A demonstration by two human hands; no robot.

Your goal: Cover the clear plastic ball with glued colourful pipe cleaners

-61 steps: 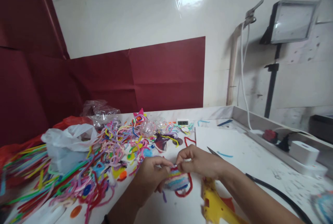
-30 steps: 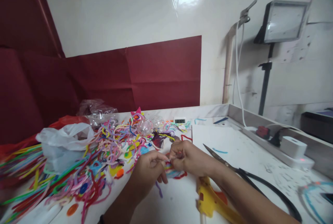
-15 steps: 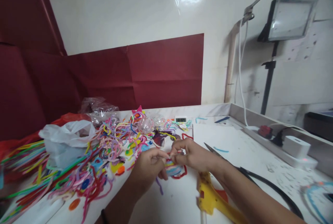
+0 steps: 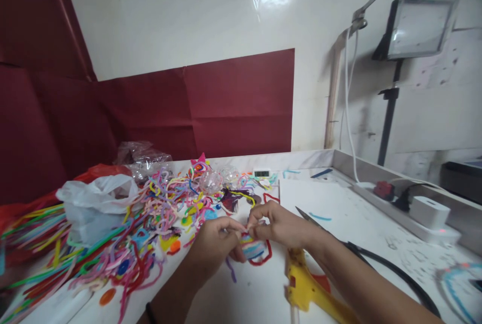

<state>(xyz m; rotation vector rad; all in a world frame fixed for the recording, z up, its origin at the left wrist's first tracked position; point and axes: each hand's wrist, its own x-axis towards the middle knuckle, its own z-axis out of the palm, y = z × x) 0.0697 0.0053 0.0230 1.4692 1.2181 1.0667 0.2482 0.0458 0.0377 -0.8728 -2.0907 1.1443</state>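
The striped piece is held just beyond and to the left of the yellow tool, which serves as landmark. Its left side is gripped by the left hand and covered by those fingers. The fingertips of the right hand are brought to its upper edge; whether anything is pinched there cannot be told. A red strand is seen curving along the piece's right side, between it and the tool. The tool's handle is partly covered by the right forearm and cut off below. The scissors, right of the tool, are crossed by the same forearm, so that their middle is hidden. A blue curved strand, far right of the tool, is cut off by the frame. Bare tabletop is left immediately left of the tool; farther left, room is bounded by a tangled heap of coloured strands. Beyond the tool, space is offered by a white sheet, then closed by the raised rim.
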